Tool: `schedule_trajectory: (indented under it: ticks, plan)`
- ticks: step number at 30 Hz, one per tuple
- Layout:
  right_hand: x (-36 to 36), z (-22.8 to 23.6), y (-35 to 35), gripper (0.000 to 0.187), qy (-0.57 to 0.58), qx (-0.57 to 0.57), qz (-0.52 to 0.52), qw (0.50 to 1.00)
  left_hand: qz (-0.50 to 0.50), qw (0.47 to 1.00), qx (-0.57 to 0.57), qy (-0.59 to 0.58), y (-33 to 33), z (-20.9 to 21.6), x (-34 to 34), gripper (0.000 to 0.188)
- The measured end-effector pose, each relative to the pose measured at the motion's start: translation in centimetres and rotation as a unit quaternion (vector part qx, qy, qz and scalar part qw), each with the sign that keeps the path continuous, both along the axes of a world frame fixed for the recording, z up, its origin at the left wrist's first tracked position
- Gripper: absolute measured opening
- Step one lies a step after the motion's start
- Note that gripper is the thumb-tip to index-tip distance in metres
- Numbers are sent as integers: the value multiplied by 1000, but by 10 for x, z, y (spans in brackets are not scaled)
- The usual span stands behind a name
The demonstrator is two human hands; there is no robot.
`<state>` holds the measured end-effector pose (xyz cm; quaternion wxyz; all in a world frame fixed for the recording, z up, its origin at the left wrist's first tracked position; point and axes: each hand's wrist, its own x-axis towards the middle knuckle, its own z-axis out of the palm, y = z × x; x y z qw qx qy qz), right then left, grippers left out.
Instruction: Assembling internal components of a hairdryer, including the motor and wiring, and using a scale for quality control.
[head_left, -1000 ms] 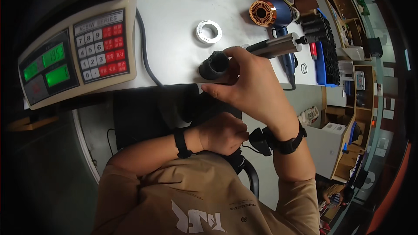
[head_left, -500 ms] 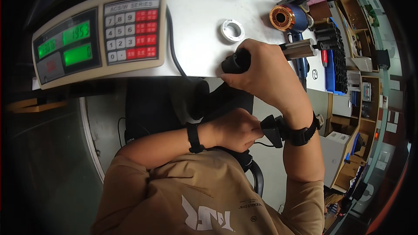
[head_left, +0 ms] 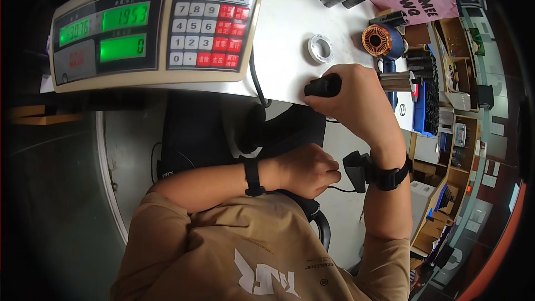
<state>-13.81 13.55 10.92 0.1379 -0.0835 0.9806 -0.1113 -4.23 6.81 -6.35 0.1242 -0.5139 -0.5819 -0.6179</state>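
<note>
one black cylinder (head_left: 322,86) sits inside the right grip (head_left: 356,100) (near table edge (head_left: 284,96)).

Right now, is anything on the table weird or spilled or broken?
No, nothing stands out: I see nothing clearly spilled or broken. The black cylinder is close to the front edge of the white table, but the right hand is holding it.

left of the right hand (head_left: 359,99), bare white tabletop (head_left: 284,39) gives passage until the black cable (head_left: 254,78) and digital weighing scale (head_left: 161,33); ahead, slightly left, a white ring (head_left: 313,50) obstructs; ahead-right, a blue hair dryer (head_left: 384,42) blocks.
</note>
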Motion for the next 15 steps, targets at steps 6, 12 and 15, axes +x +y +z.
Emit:
schedule_trajectory:
  ticks: [6,12,15]
  plan:
    - [3,1,-2,31,-6,-11,-15,1000,0,1000,4,-3,-5,2,0,10]
    - [6,-4,-4,28,12,-5,-12,1000,-1,1000,11,-12,-7,-1,0,9]
    - [7,-6,-3,27,23,-4,-12,1000,4,1000,18,-14,-7,1,-1,9]
